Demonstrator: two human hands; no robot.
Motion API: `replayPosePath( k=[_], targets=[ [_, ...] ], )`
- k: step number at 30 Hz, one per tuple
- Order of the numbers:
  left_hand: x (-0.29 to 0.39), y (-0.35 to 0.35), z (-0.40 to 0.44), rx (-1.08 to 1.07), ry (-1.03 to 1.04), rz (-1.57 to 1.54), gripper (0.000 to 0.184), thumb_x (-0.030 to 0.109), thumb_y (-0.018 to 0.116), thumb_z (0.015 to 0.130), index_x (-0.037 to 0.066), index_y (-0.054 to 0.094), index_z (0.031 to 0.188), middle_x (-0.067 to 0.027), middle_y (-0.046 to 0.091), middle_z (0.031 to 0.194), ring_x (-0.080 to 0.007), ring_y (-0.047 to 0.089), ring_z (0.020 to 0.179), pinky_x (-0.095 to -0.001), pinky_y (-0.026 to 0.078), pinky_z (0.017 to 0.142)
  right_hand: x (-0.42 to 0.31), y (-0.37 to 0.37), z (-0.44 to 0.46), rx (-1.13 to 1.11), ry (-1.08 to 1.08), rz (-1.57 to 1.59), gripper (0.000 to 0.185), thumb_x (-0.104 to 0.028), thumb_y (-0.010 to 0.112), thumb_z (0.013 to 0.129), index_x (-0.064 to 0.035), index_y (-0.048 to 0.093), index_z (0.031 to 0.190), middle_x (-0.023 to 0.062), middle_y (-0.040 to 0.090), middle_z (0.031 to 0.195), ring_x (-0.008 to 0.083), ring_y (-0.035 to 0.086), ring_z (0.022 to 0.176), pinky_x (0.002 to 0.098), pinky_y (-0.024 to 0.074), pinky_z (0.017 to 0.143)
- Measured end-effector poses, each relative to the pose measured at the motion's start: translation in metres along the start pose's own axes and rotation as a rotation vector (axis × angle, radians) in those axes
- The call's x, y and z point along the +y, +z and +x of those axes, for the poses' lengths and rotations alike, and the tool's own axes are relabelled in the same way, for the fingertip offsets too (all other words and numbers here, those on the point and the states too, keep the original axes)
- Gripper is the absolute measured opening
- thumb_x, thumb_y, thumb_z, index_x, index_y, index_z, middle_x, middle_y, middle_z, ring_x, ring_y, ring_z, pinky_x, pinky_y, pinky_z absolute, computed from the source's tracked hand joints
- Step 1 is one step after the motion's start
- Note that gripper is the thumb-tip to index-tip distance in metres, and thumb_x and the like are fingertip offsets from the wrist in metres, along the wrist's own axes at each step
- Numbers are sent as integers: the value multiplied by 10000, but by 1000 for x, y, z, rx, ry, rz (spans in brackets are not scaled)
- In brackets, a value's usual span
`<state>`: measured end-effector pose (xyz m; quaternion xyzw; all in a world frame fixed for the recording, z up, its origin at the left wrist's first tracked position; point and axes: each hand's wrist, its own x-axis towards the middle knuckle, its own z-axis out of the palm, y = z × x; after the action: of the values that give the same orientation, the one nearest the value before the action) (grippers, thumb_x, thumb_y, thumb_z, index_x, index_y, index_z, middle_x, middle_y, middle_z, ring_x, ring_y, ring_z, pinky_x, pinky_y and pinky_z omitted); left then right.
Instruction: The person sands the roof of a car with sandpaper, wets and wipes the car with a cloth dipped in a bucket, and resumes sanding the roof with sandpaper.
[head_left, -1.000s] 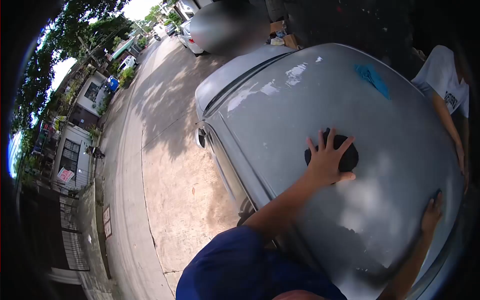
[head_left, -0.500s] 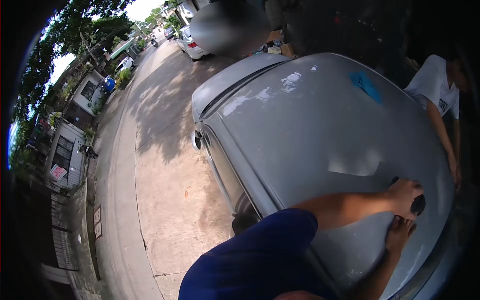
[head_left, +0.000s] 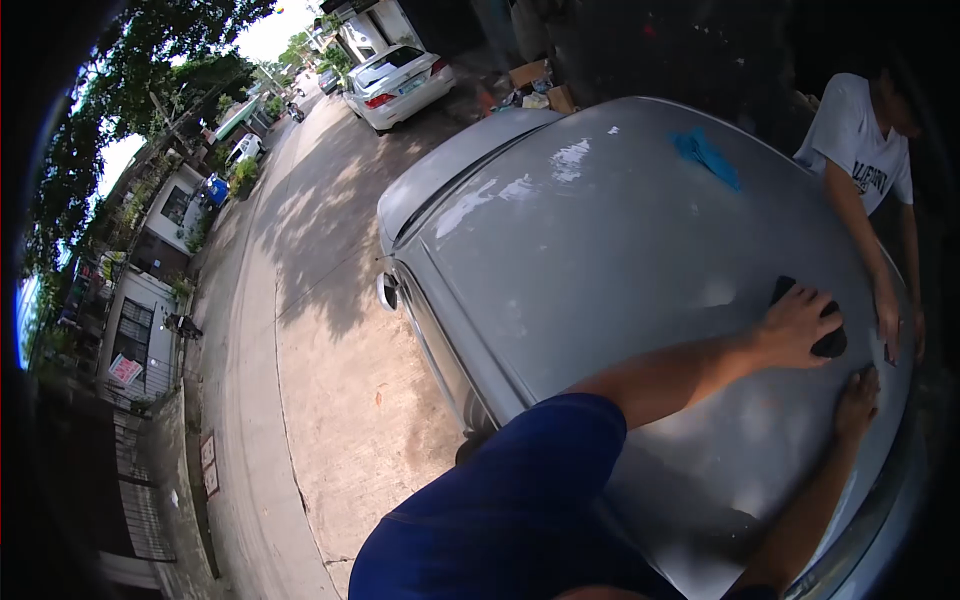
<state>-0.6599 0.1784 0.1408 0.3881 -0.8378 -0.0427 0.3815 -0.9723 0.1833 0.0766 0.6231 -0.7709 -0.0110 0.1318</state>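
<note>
My left hand (head_left: 797, 328) is wrapped over a black sanding block (head_left: 829, 342) on the grey car roof (head_left: 600, 270); the block's ends show on both sides of the fingers. Below it, near the roof's right edge, my right hand (head_left: 857, 402) lies on the surface with its fingers stretched out and nothing visible in it. The roof is dull grey, with white patches (head_left: 570, 160) toward the windshield. A blue cloth (head_left: 708, 158) lies crumpled on the roof's far side.
Across the roof stands a person in a white shirt (head_left: 850, 130), with a hand (head_left: 887, 318) at the roof edge. A side mirror (head_left: 388, 290) sticks out on the left. Cardboard boxes (head_left: 560, 97) and a white car (head_left: 400, 90) are beyond the hood, along a concrete street (head_left: 340, 400).
My left hand has slid the sanding block farther forward over the roof. My right hand has moved forward and to the right, now apart from the left. The other person's hand has come onto the roof.
</note>
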Motion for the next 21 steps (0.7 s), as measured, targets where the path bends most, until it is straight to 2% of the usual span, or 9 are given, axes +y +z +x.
replayPosePath(
  k=[2,3,5,7,10,12,14,17,21],
  targets=[
    [-55,-39,-39,4,-220,98,661,532,822,842,101,656,1315,-184,538,1353,-384,560,1256,-525,449,1062,3,-6,27,-135,227,-38,723,-549,267,1134,-93,252,1694,83,240,1775,301,226,1631,562,258,1260],
    [-74,-55,-56,-17,-332,136,672,519,811,858,89,640,1346,-198,524,1380,-398,546,1275,-547,439,1072,-13,-15,29,-173,215,-10,732,-561,229,1136,-105,217,1710,81,211,1785,291,200,1641,542,219,1281],
    [-91,-91,-77,-178,-542,196,748,528,781,891,47,589,1431,-248,469,1490,-470,446,1412,-634,361,1159,-73,-20,21,-144,7,-3,720,-531,237,1141,-88,210,1708,78,197,1789,283,172,1649,544,176,1305],
    [-88,-113,-87,-204,-570,403,801,542,745,921,28,534,1498,-280,395,1573,-510,337,1495,-678,271,1205,-171,-78,-26,-184,-225,98,702,-492,247,1143,-70,206,1704,85,192,1787,277,155,1652,537,124,1328],
    [-87,-124,-97,-196,-410,492,858,568,693,955,6,471,1563,-304,292,1664,-517,182,1585,-698,158,1256,-247,-129,-79,-260,-537,141,664,-421,264,1145,-63,206,1702,81,176,1790,257,144,1654,527,94,1338],
    [-82,-118,-108,-231,-244,409,874,586,655,976,3,439,1591,-301,241,1701,-496,122,1616,-694,116,1273,-257,-130,-89,-271,-639,148,653,-399,270,1145,-65,205,1703,74,164,1794,246,139,1655,528,99,1337],
    [-76,-97,-125,-317,-88,258,877,601,610,999,10,410,1615,-288,206,1726,-466,103,1629,-687,102,1279,-230,-125,-68,-253,-505,145,635,-390,243,1153,-76,208,1704,77,157,1795,253,139,1655,552,107,1332],
    [-69,-67,-140,-442,-105,-71,913,659,535,1017,33,343,1654,-266,166,1750,-435,73,1642,-680,81,1287,-153,-86,-18,-227,-162,139,625,-383,246,1155,-92,209,1707,77,177,1792,273,153,1653,563,114,1327],
    [-68,-67,-71,-538,-204,-37,944,702,469,1025,62,265,1690,-253,132,1765,-425,41,1649,-680,35,1286,-121,-81,-60,-143,-278,101,615,-360,263,1149,-115,212,1711,74,203,1786,281,159,1653,564,105,1327]
  ],
)
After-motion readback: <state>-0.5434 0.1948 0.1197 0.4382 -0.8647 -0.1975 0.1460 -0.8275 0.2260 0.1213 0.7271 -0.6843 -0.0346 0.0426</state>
